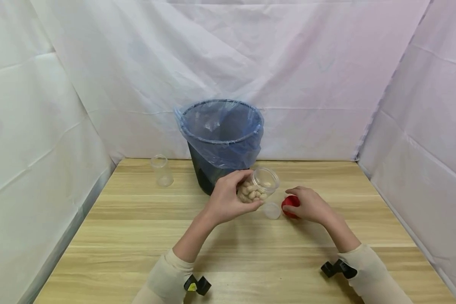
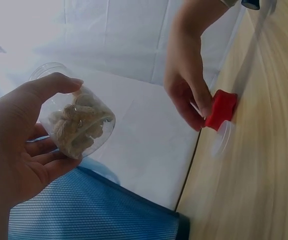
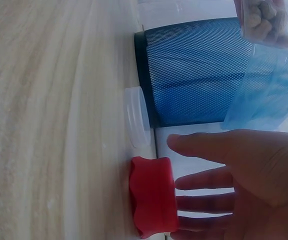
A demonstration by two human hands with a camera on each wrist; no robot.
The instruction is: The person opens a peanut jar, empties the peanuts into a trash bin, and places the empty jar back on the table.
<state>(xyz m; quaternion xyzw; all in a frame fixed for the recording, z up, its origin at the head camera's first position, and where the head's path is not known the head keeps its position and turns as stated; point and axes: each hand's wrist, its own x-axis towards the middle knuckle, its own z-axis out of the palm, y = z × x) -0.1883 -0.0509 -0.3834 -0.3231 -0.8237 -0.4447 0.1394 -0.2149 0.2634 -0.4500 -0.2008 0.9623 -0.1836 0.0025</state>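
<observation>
My left hand (image 1: 229, 196) grips a clear plastic jar (image 1: 265, 174) above the table. The jar is tilted, its uncapped mouth toward the upper right, and unshelled peanuts (image 2: 79, 125) lie inside. My right hand (image 1: 308, 204) is at a red scalloped lid (image 1: 290, 207) that lies on the table. In the right wrist view its thumb and fingers are spread, extended beside the red lid (image 3: 154, 197) and not closed round it. Whether a fingertip touches the lid I cannot tell. A translucent white inner cap (image 1: 272, 210) lies just left of the red lid.
A dark mesh wastebasket (image 1: 201, 169) lined with a blue bag (image 1: 232, 154) stands behind my left hand. Another clear jar (image 1: 161, 172), with no lid on, stands at the back left of the wooden table (image 1: 137, 236). White cloth (image 1: 308, 84) encloses the back and sides.
</observation>
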